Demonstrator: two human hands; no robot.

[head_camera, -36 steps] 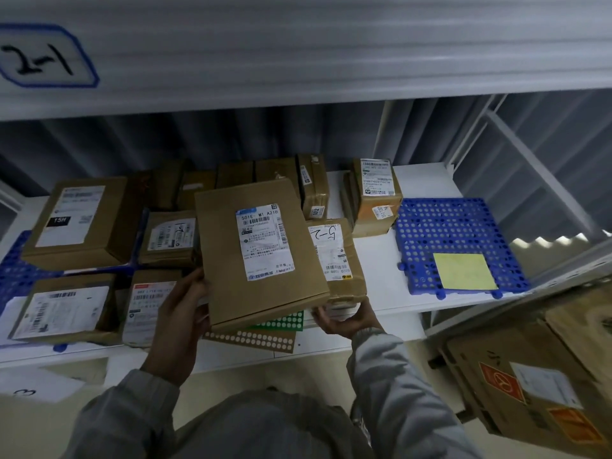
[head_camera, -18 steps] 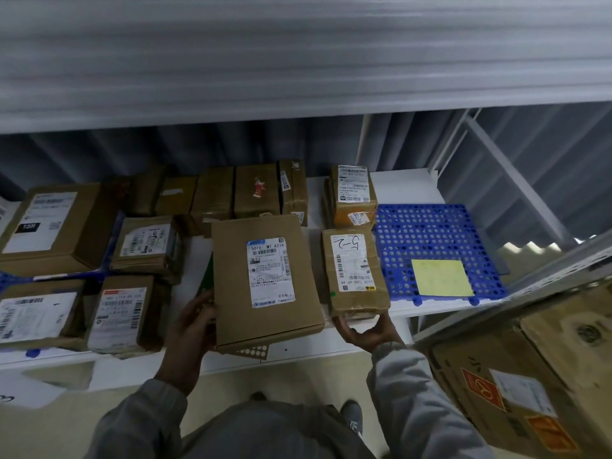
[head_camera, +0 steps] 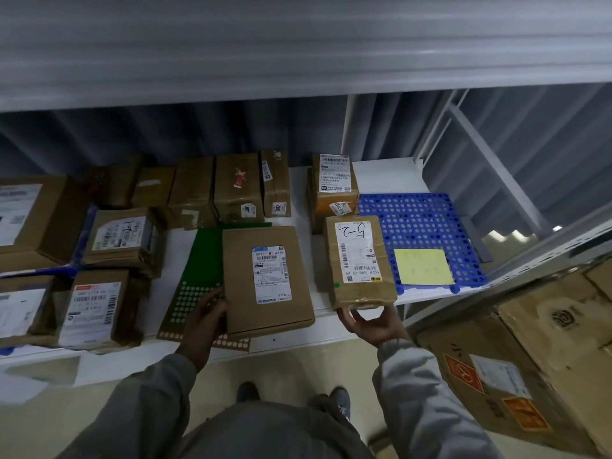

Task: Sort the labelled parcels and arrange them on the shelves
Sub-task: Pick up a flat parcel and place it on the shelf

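Two parcels [head_camera: 267, 279] lengthwise, labels up

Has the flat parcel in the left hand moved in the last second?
Yes. The flat parcel has come down and away from the 5-2 parcel, which it overlapped before; it now lies on the green sheet, left hand gripping its edge.

Pretty much everything here is plain brown cardboard, matt and a bit scuffed. The flat parcel [head_camera: 266, 279] at the shelf's front edge has a smooth white paper label, and the smaller parcel [head_camera: 359, 261] beside it is wrapped in glossy clear tape (crinkly at its near end). The shelf [head_camera: 381, 175] looks like white painted metal, smooth. At its right end sits a blue perforated plastic mat [head_camera: 420, 223] with a matt yellow paper note [head_camera: 423, 266]. The sleeves [head_camera: 417, 385] are grey cloth.
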